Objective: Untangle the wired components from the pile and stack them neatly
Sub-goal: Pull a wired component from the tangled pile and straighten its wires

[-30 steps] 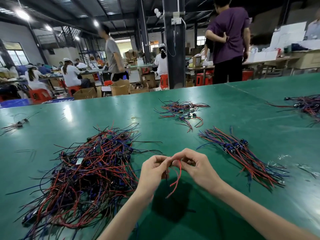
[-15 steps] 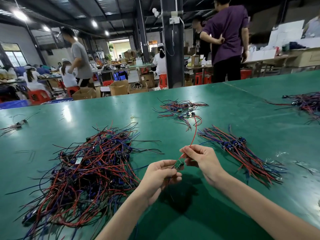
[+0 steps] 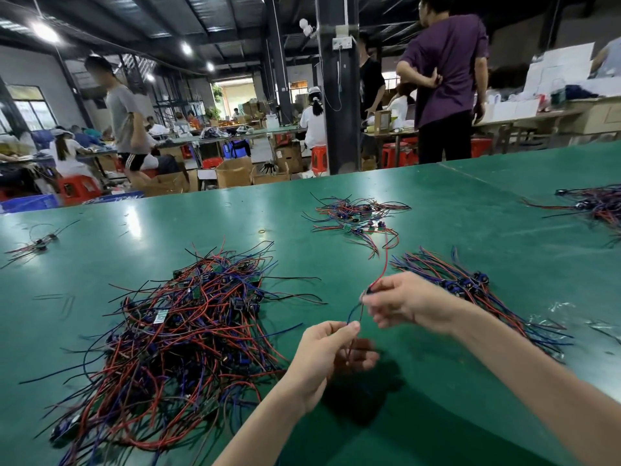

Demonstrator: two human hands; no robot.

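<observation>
A large tangled pile (image 3: 188, 331) of red, blue and black wired components lies on the green table at the left. A neater stack (image 3: 470, 290) of the same parts lies to the right, partly behind my right arm. Between them I hold one wired component (image 3: 379, 277) above the table. My right hand (image 3: 403, 304) pinches it where a red wire rises from my fingers. My left hand (image 3: 326, 351) pinches its blue and red wires lower down. The small board of this part is hidden by my fingers.
A loose bunch of wired parts (image 3: 356, 216) lies farther back at the centre, another bunch (image 3: 594, 206) at the far right edge, and a small one (image 3: 37, 245) at the far left. A yellow rubber band (image 3: 262, 231) lies on the green table (image 3: 437, 381). People stand and sit beyond the table's far edge.
My hands have drawn apart: the right one rose up and right, the left one dropped, stretching the wires between them. The green board seen between my fingers is out of sight now.
</observation>
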